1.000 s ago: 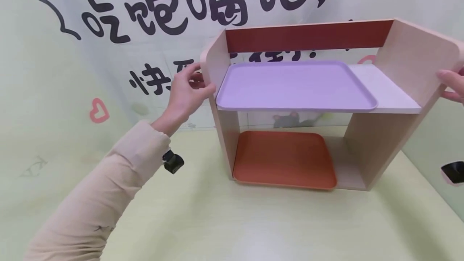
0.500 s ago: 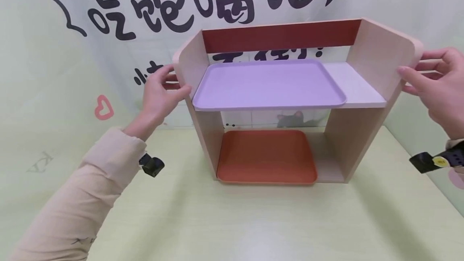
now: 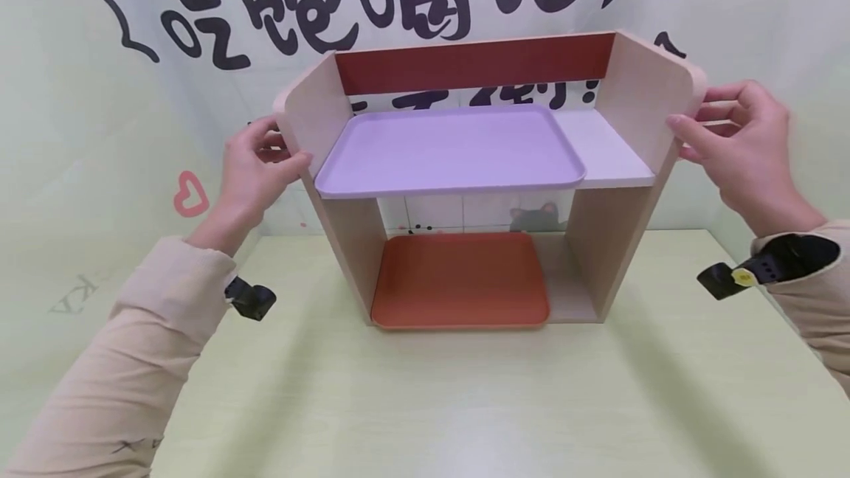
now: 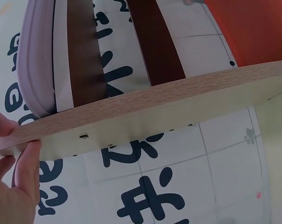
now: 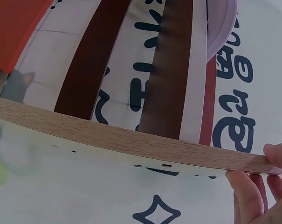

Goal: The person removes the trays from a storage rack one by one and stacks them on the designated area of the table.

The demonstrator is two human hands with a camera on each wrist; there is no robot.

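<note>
A two-tier wooden shelf [image 3: 627, 242] stands upright on the pale table. On its white upper board lies a purple tray [image 3: 451, 150], pushed toward the left side. An orange tray [image 3: 461, 279] lies on the bottom board, its front edge sticking out slightly. My left hand [image 3: 255, 172] grips the front edge of the left side panel [image 4: 131, 100], thumb inside and fingers outside. On the other side, my right hand [image 3: 747, 157] pinches the right panel's [image 5: 108, 142] front edge near the top in the same manner. Parts of the fingers behind the panels are hidden.
A pale wall sheet [image 3: 412, 6] with large black characters hangs behind the shelf. The table [image 3: 432, 397] stretches in front and to both sides. A red crosspiece [image 3: 474, 63] spans the shelf's top back.
The shelf, with both trays on it, has moved left along the table, both hands holding its sides. My right hand has come fully into the head view.
</note>
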